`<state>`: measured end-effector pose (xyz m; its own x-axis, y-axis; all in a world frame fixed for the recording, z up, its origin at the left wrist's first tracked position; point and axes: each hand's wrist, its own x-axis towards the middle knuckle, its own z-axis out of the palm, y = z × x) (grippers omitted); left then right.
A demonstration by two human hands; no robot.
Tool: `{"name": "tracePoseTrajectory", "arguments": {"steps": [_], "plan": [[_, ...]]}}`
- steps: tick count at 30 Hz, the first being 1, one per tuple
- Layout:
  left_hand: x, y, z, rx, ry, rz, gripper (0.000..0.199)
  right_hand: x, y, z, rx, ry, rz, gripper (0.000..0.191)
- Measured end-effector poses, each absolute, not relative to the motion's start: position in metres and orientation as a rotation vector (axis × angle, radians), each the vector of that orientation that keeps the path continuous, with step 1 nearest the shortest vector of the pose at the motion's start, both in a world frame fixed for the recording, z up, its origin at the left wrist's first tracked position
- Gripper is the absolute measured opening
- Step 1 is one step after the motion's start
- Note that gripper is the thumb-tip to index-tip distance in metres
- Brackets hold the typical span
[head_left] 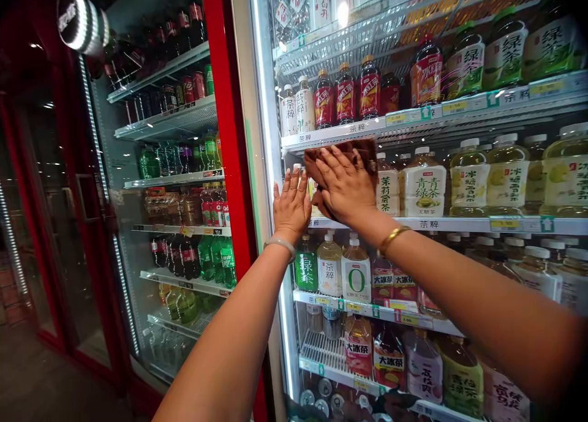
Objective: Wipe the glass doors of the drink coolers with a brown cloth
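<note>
Presses a brown cloth (313, 160) to the glass door (395, 143) with the right hand (344, 186), stretching long, slightly parted fingers flat across it; leaves some of it showing above and to the left of that hand. Lays the left hand (291, 207) open and flat, fingers a little spread, just left of the cloth. Wears a gold bangle (392, 239) below the right hand. Faces, behind the glass, red-labelled bottles (345, 94) above the right hand, a green-lettered tea bottle (425, 183) to its right, and a bottle marked "0" (356, 278) below.
</note>
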<state>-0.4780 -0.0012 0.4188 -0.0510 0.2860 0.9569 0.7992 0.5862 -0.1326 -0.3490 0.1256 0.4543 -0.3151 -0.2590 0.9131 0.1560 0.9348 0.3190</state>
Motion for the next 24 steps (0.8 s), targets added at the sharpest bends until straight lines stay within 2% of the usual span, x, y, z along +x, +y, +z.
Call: {"name": "tracePoseTrajectory", "arguments": {"steps": [7,10,15,19,24], "plan": [[-0.479,-0.007,0.407,-0.947,-1.664,-0.538,0.061,-0.346,0.113,0.396,0.160,-1.973,-0.579,0.067],[-0.479,-0.010,0.401,-0.940,-1.650,-0.547,0.061,-0.333,0.129,0.404,0.216,-1.966,-0.597,0.067],[-0.484,-0.011,0.401,-0.949,-1.665,-0.517,0.060,-0.362,0.112,0.440,0.088,-1.878,-0.386,0.067],[-0.489,-0.012,0.392,-0.943,-1.697,-0.517,0.063,-0.378,0.089,0.414,0.084,-1.899,-0.388,0.066],[-0.485,-0.011,0.371,-0.912,-1.683,-0.562,0.064,-0.342,0.115,0.378,0.177,-1.982,-0.596,0.064]]}}
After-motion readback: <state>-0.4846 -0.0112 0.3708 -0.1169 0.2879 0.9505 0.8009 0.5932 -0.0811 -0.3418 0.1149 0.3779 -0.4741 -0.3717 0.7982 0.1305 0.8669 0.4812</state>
